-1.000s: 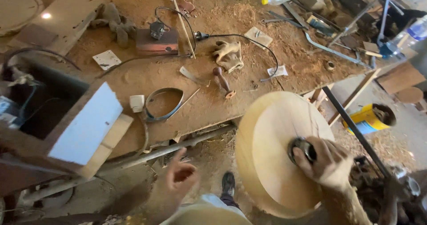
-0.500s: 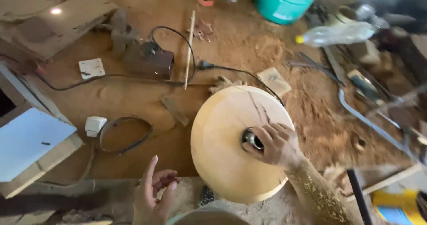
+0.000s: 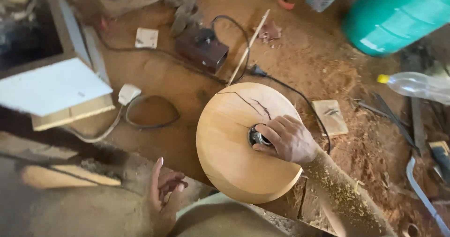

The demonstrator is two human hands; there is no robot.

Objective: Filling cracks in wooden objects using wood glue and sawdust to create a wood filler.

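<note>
- Right now my right hand (image 3: 287,139) is curled tight around the dark metal fitting (image 3: 257,137) at the centre of the round wooden disc (image 3: 229,148); the disc hangs off that grip, tilted, above the sawdust floor (image 3: 328,68).
- Left hand (image 3: 165,186) is loose, fingers half curled, holding nothing, just below-left of the disc rim.
- To do this well, I judge: keep the wrist stiff and fingers wrapped round the fitting; one central grip lets the disc swing, so bring the left hand under the lower rim for support.
- Watch the cracks running from the top edge toward the centre; avoid knocking that side.
- Edges: the black cable (image 3: 300,96) passes under the disc's upper right; the small wood block (image 3: 331,116) sits just beside the right rim.
- Open room: bare floor left of the disc, near the cable loop (image 3: 152,111). The teal drum (image 3: 398,17) and plastic bottle (image 3: 417,85) are well apart, upper right.
</note>
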